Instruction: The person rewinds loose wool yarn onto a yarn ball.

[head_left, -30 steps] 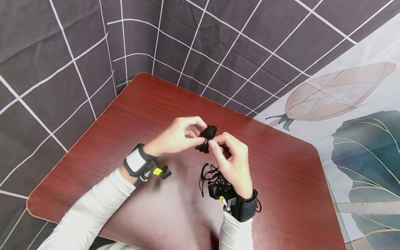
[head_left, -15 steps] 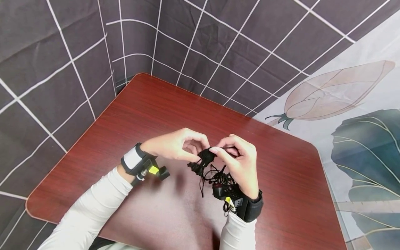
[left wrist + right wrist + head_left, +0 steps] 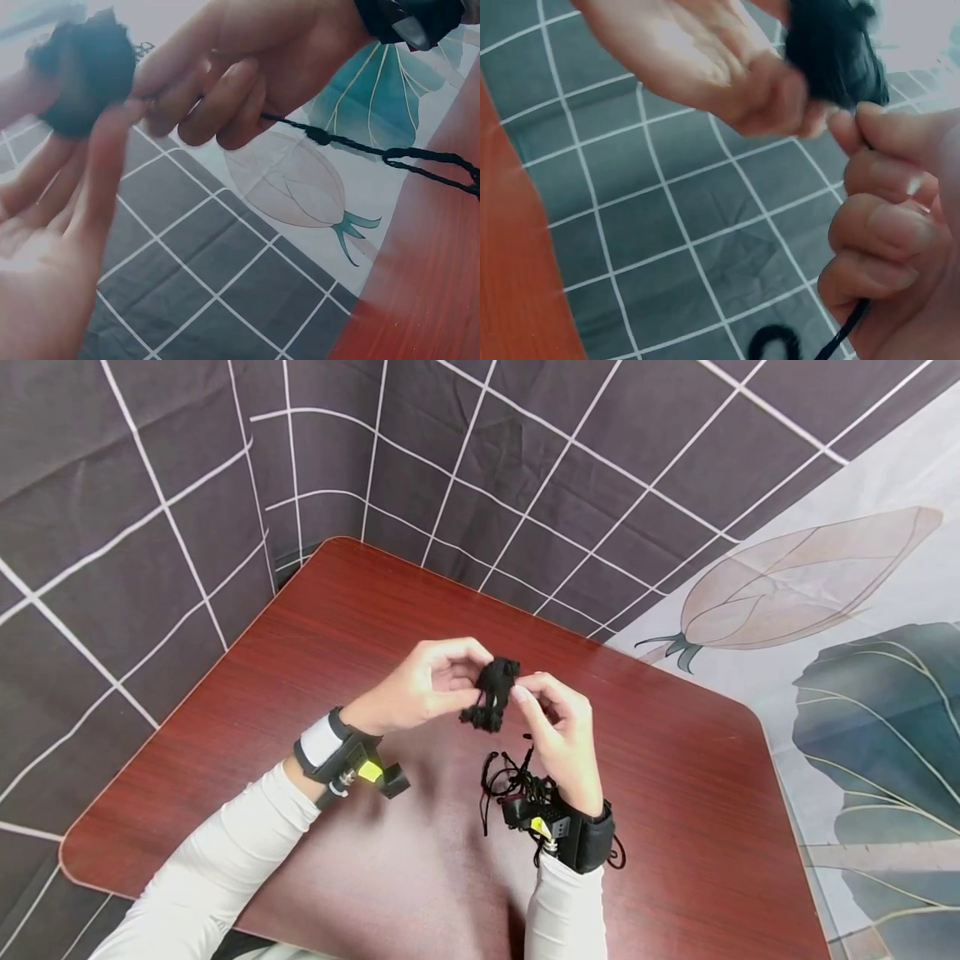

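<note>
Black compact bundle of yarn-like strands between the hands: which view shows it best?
The head view: the black bundle shows from top to bottom, ragged lower end included. The left wrist view makes it a larger, hazy mass; the right wrist view cuts it off at the top edge.

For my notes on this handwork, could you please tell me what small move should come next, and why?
Perhaps the right hand should wrap the black cord around the bundle: its fingers hold the cord alongside, slack trailing, while the left hand grips the bundle.
</note>
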Action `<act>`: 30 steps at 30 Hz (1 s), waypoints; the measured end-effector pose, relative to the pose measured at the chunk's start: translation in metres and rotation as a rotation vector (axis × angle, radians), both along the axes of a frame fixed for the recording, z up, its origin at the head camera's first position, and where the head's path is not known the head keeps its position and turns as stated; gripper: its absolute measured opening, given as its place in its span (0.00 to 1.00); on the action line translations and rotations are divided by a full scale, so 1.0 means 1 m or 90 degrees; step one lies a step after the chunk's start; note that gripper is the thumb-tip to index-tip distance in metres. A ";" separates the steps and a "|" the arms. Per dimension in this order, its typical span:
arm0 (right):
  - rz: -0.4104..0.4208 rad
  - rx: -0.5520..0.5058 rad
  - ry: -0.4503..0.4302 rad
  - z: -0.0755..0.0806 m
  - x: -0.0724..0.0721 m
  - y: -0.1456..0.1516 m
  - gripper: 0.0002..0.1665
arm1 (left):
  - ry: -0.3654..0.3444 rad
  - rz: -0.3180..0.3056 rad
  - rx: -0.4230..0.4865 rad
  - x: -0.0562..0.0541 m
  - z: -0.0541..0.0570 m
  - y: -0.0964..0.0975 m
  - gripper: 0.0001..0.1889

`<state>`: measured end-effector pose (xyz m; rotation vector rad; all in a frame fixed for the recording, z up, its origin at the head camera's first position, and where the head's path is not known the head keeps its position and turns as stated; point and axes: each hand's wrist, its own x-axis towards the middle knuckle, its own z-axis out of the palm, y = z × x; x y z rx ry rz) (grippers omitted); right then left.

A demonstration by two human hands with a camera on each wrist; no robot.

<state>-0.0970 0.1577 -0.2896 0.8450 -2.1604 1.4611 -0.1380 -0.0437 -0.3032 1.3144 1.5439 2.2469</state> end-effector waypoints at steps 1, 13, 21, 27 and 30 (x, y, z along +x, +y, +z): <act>-0.007 0.021 0.000 -0.002 -0.001 -0.003 0.07 | -0.008 0.037 0.015 0.000 0.000 0.000 0.14; -0.024 0.196 0.048 -0.001 0.005 -0.025 0.09 | -0.045 0.362 -0.001 -0.005 -0.002 0.002 0.12; -0.071 0.116 0.117 0.012 0.013 -0.016 0.04 | 0.041 0.264 -0.170 -0.006 -0.009 0.003 0.12; -0.098 0.022 0.117 0.017 0.015 -0.001 0.06 | 0.042 0.024 -0.173 -0.003 -0.007 0.003 0.12; -0.100 -0.002 0.108 0.016 0.015 0.002 0.06 | 0.050 -0.041 -0.161 -0.001 -0.007 0.003 0.12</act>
